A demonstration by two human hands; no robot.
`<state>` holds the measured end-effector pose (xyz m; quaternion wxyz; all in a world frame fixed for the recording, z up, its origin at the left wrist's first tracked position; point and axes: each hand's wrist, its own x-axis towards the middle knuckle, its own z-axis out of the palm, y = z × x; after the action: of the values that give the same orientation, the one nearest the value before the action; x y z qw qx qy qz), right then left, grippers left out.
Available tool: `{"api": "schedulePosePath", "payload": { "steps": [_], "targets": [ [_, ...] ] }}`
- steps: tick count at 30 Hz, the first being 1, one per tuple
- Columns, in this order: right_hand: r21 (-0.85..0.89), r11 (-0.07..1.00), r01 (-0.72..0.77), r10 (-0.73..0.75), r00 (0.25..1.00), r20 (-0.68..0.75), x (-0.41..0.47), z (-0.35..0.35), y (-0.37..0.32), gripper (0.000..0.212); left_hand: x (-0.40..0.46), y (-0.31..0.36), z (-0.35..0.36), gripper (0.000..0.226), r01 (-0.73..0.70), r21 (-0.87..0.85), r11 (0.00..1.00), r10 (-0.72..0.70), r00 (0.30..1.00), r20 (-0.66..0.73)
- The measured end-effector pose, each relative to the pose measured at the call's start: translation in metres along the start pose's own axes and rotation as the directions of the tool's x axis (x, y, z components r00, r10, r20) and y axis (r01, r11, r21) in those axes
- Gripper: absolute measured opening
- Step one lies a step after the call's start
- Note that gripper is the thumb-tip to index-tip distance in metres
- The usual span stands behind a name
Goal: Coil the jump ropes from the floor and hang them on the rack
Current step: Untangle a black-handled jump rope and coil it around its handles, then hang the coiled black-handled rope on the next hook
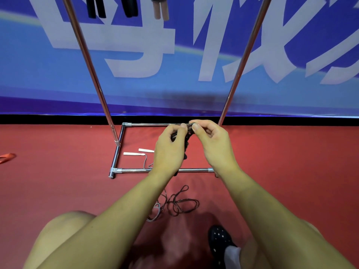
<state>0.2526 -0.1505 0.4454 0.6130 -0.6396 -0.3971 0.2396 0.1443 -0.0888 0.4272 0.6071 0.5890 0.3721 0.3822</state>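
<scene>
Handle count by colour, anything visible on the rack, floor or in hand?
Black handles hanging at the top of the rack: 4, though they overlap at the frame edge, so the count is approximate
Tan handles hanging on the rack: 2
White handles on the floor: 2
Total: 8
Both hands pinch a dark rope; its handles are hidden.

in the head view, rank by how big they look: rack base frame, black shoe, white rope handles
1. rack base frame
2. black shoe, though nearness to the camera enlarges it
3. white rope handles, the two alike in size
</scene>
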Motion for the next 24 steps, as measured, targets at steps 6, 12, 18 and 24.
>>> {"api": "schedulePosePath", "payload": {
  "steps": [6,12,18,24],
  "targets": [
    [0.005,0.998,-0.061,0.061,0.995,-0.083,0.010,-0.006,0.003,0.014,0.010,0.002,-0.007,0.024,-0.175,0.435,0.883,0.149,0.984,0.094],
    [-0.061,0.995,-0.080,0.077,0.996,-0.044,0.013,-0.012,-0.007,0.013,0.011,0.011,-0.015,0.018,-0.292,0.589,0.753,0.180,0.953,0.242],
    [-0.021,0.998,-0.057,0.055,0.996,-0.077,0.019,-0.016,-0.046,0.012,0.006,0.053,-0.006,0.026,-0.130,0.214,0.968,0.069,0.960,0.271],
    [0.124,0.992,0.032,-0.010,0.984,-0.178,0.035,-0.028,-0.135,0.010,0.008,0.137,0.009,0.031,-0.174,0.152,0.973,0.139,0.967,0.213]
  ]
}}
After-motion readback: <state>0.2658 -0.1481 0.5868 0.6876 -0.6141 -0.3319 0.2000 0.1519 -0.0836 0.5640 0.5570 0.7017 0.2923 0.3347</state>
